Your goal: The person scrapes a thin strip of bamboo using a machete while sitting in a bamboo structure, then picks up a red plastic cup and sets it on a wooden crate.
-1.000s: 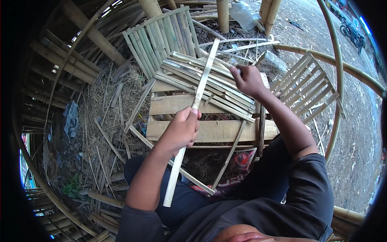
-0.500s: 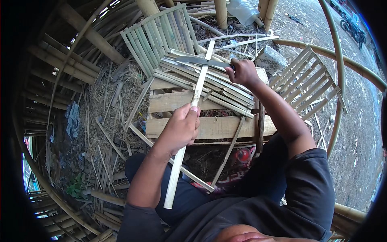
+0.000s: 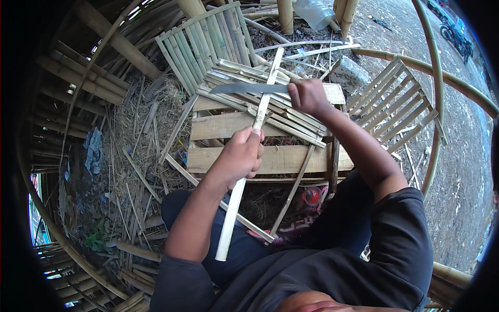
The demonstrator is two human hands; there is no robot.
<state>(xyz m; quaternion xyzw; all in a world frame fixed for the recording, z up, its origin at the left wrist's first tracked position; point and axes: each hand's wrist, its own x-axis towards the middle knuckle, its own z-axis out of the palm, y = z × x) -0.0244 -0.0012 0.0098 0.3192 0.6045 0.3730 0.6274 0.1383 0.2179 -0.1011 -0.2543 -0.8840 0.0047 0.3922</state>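
Observation:
My left hand [image 3: 243, 158] is closed round a pale bamboo strip [image 3: 232, 217], gripping it near its middle. The strip slants from above my lap up across a low wooden bench. In my right hand [image 3: 311, 96] is the handle of a long knife [image 3: 236, 88], its grey blade pointing left. That blade lies across the upper part of the strip; whether its edge bites in cannot be told. A thin curl of wood stands out from the strip between blade and left hand. Beneath them, several split bamboo strips [image 3: 291, 122] lie in a pile on the bench [image 3: 249, 158].
A slatted bamboo panel [image 3: 200, 49] leans behind the bench at the left, another slatted panel [image 3: 397, 101] lies to the right. A concrete block [image 3: 350, 73] sits beyond the bench. Bamboo poles [image 3: 440, 93] curve round the right side. Straw and offcuts [image 3: 140, 151] litter the left ground.
The knife has slid down the strip toward my left hand, its blade reaching further left. My left hand and the strip have shifted slightly up and right.

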